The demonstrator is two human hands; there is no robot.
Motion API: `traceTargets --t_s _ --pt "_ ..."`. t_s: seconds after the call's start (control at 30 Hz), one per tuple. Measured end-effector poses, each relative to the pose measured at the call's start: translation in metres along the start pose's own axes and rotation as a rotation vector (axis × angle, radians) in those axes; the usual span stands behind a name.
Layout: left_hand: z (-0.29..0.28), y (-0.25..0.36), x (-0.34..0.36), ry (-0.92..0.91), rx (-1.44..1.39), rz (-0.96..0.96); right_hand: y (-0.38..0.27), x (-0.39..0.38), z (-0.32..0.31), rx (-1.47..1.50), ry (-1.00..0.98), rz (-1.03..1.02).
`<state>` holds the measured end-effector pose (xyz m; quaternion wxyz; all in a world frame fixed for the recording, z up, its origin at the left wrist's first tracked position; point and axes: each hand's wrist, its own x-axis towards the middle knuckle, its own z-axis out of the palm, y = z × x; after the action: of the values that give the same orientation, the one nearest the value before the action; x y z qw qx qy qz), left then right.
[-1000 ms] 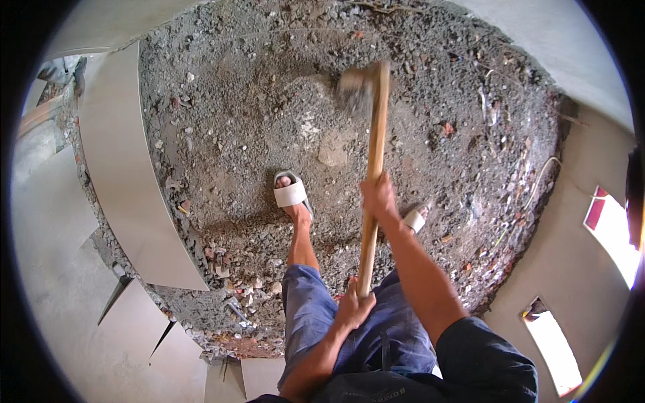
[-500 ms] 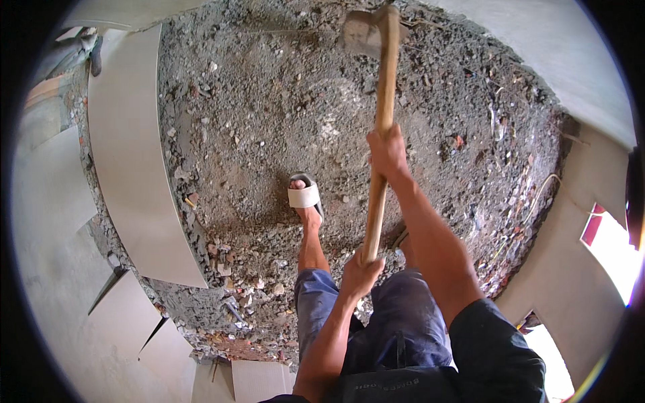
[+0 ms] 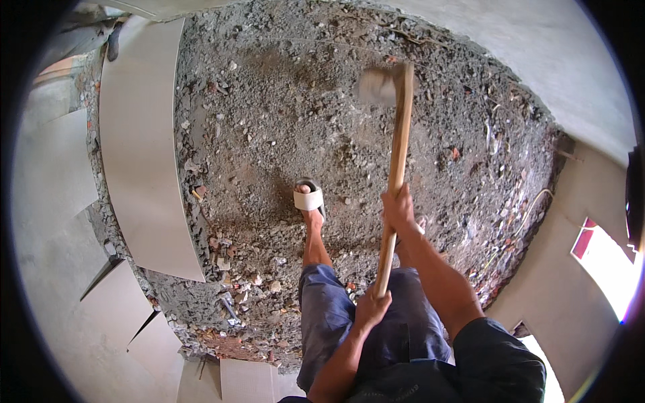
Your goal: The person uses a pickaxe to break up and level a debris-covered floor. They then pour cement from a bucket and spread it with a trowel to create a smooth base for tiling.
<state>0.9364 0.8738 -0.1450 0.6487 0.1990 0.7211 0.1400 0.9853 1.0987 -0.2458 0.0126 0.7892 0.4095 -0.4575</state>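
Observation:
Both my hands grip the long wooden handle of a hoe (image 3: 399, 144). My left hand (image 3: 371, 307) is closed around the handle's near end, close to my lap. Farther up, my right hand (image 3: 399, 209) wraps the middle of the shaft. The hoe's broad metal blade (image 3: 377, 87) points left at the far end and is smeared by motion; whether it touches the ground I cannot tell. Beneath it lies grey, gravelly rubble ground (image 3: 289, 127). My left foot, in a sandal with a white strap (image 3: 308, 200), stands on that ground; my right foot is mostly hidden behind my right arm.
Along the left lies a long pale board or tile (image 3: 140, 148), with more pale slabs (image 3: 57, 168) beyond it. Smooth walls (image 3: 551, 60) bound the rubble at the far right. A bent thin cable (image 3: 537, 201) rises near the right wall. Broken bits (image 3: 232, 305) litter the lower left.
The hoe has come nearer to me, its blade lower in the view. Both hands have drawn back toward my body, still on the handle. The view has shifted slightly.

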Motion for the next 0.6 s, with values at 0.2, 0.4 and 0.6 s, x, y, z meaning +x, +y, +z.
traceTargets --t_s 0.2,0.4,0.6 --pt "-0.029 0.051 0.095 -0.014 -0.553 -0.008 -0.115 0.078 0.021 0.04 -0.061 -0.118" --pt "-0.022 0.054 0.011 -0.077 -0.475 -0.251 -0.084 0.025 0.022 -0.172 -0.097 -0.039" --pt "-0.05 0.082 0.079 -0.01 -0.368 0.046 -0.137 0.065 -0.001 -0.021 -0.011 -0.164"
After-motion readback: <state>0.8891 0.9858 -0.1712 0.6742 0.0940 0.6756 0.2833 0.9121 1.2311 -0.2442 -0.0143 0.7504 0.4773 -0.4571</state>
